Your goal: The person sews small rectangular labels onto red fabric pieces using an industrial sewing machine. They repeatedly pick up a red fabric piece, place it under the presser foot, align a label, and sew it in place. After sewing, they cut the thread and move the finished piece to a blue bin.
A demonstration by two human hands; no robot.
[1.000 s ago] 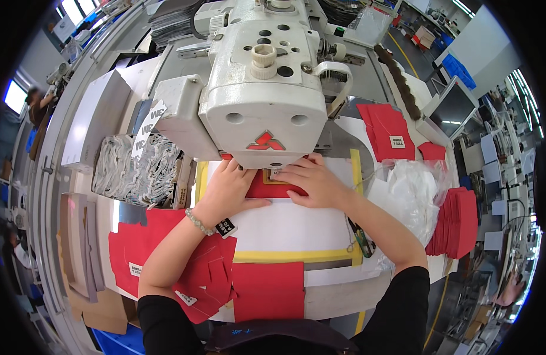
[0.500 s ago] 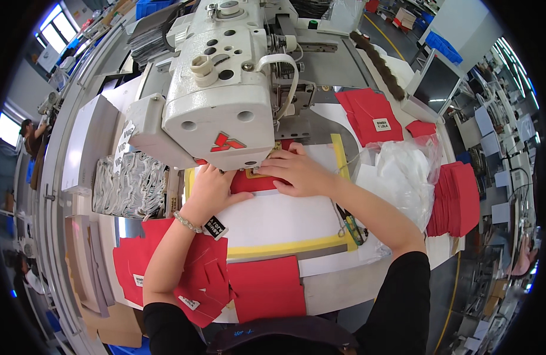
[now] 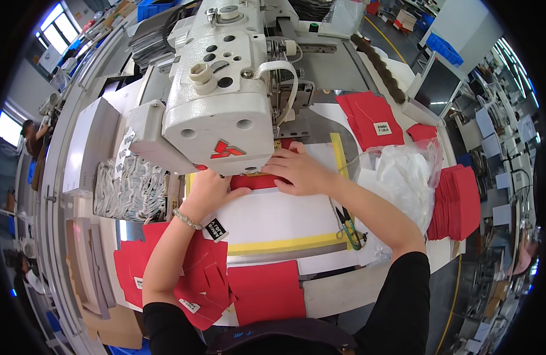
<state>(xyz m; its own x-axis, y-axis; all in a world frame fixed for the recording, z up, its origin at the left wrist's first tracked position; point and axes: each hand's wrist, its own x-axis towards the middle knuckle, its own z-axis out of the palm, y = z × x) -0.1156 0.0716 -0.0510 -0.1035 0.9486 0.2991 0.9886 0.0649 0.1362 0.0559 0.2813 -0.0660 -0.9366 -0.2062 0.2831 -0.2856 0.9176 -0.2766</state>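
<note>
Beneath the white machine head [image 3: 216, 127], the red cloth [image 3: 252, 183] has barely shifted, seemingly still being steadied: your right grip [image 3: 302, 173] lies open on it; your left grip [image 3: 206, 194] I cannot tell.

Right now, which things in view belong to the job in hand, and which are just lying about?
Seemingly in the job:
red piece, with the left hand and right hand at it
white sewing machine above it
yellow-edged white sheet beneath

Seemingly just lying about:
scissors
plastic bag
red stack at right, though its colour matches
white box
</note>
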